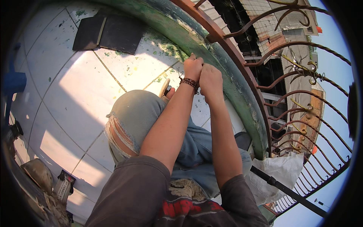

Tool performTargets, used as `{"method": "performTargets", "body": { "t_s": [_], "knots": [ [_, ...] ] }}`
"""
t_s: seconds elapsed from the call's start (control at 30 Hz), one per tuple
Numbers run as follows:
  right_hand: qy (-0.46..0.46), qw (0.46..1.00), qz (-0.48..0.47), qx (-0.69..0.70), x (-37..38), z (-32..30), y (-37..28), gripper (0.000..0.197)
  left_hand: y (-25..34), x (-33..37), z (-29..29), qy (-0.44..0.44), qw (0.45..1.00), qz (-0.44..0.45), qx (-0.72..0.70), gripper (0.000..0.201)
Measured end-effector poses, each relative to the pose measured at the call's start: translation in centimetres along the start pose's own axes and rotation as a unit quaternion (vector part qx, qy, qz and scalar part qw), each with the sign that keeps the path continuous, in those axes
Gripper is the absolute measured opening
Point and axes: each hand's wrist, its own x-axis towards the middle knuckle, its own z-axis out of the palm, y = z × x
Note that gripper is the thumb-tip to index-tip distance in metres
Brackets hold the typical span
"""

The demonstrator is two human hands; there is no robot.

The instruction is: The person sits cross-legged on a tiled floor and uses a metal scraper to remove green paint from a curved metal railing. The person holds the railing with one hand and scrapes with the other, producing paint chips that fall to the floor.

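Observation:
Both hands are side by side against the low green wall (221, 62), whose paint is worn and patchy. My left hand (193, 68), with a braided bracelet at its wrist, is closed into a fist. Right beside it, touching, my right hand (211, 81) is curled closed with its knuckles up. Whatever the fingers grip is hidden behind them. Green paint flakes (172, 49) lie scattered over the tiles along the foot of the wall.
A dark folded panel (120, 34) lies on the white tiled floor (72, 90). Twisted metal railing (287, 47) tops the wall. To the right are a white sack (281, 172) and a black pole (291, 195). A blue object (15, 81) and a small packet (64, 185) stand left.

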Motion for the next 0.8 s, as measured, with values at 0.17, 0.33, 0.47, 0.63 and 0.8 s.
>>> {"method": "performTargets", "body": {
  "t_s": [0.17,0.33,0.47,0.63,0.8],
  "knots": [
    [-0.06,0.997,-0.034,-0.04,-0.3,0.5,-2.9,0.04,-5.4,4.1,-2.6,0.007,0.925,0.301,0.231,0.024],
    [-0.041,0.999,0.022,0.015,-2.3,-0.2,-4.0,0.05,-3.8,2.7,-2.0,-0.011,0.944,0.287,0.162,0.025],
    [-0.035,0.999,0.007,0.008,-1.7,-0.5,-2.3,0.036,-2.3,0.9,-1.2,-0.006,0.99,0.131,0.052,0.022],
    [-0.04,0.999,0.0,-0.027,-0.1,0.5,-2.1,0.037,-5.3,2.9,-1.8,0.019,0.914,0.317,0.251,0.023],
    [-0.01,1.0,-0.024,-0.016,0.3,0.9,-1.8,0.038,-5.8,2.9,-1.1,0.0,0.967,0.215,0.139,0.014]
  ]
}}
